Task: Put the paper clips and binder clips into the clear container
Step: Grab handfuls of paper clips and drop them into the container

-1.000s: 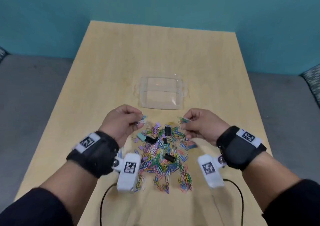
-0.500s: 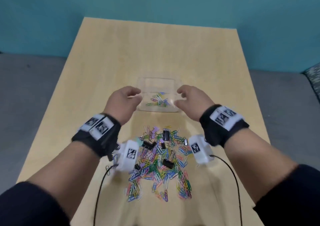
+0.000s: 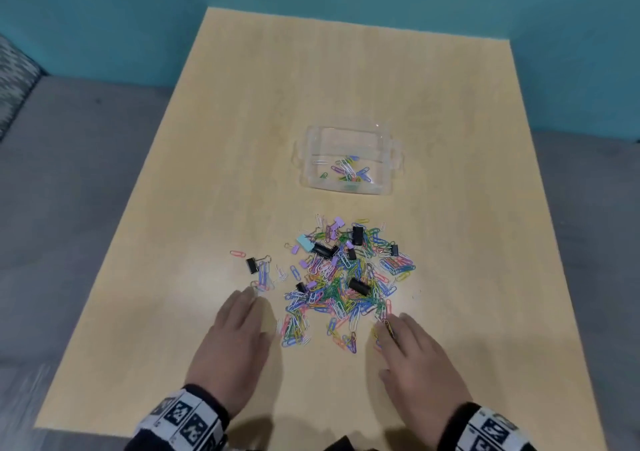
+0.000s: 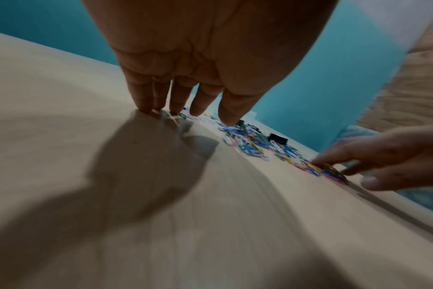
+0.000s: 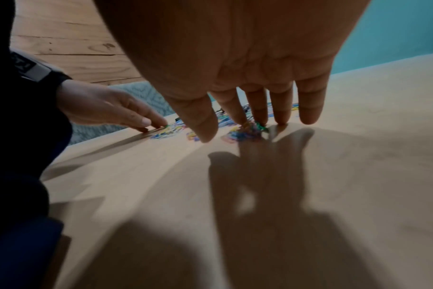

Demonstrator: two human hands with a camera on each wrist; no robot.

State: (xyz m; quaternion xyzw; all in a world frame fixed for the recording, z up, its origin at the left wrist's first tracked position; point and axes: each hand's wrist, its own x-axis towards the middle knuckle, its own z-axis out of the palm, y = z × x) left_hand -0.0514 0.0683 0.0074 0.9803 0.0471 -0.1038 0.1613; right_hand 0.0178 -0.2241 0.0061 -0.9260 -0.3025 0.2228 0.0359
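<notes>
The clear container point(image 3: 346, 131) stands mid-table with a few coloured paper clips point(image 3: 348, 170) in it. Nearer me lies a pile of coloured paper clips point(image 3: 341, 295) mixed with black binder clips point(image 3: 358, 286) and a few pastel ones point(image 3: 306, 243). My left hand point(image 3: 242, 326) lies flat at the pile's near left edge, its straight fingers point(image 4: 158, 97) touching the table. My right hand point(image 3: 408, 346) is at the near right edge. Its straight fingertips point(image 5: 257, 115) press on a small bunch of clips point(image 5: 245, 133). Neither hand holds anything.
The wooden table point(image 3: 346, 70) runs back to a teal wall. One black binder clip point(image 3: 252, 265) and some stray clips lie left of the pile. Grey floor lies on both sides of the table, whose near edge is just below my wrists.
Both hands carried clips to the container, let them go there, and drew back to the near side of the pile. Their fingers now lie flat and straight.
</notes>
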